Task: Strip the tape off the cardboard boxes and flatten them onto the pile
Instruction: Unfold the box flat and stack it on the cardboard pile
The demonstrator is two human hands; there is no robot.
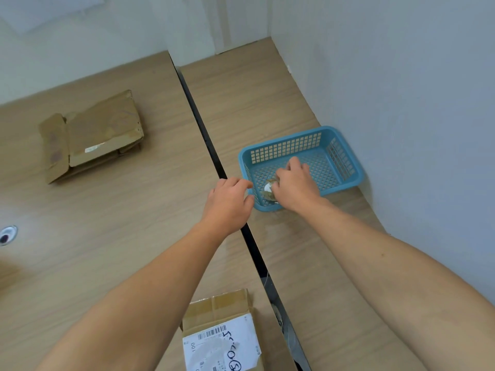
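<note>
Pinched a tape wad (269, 190) in the blue basket (284, 138) with the right hand (296, 183), left hand (227, 203) loose and empty by its rim.

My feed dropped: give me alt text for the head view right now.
The right hand reaches into a blue basket, its fingers over a crumpled wad of tape, while the left hand sits at the basket's near-left corner. A labelled cardboard box waits near the person; the flattened pile lies far left on the table.
</note>
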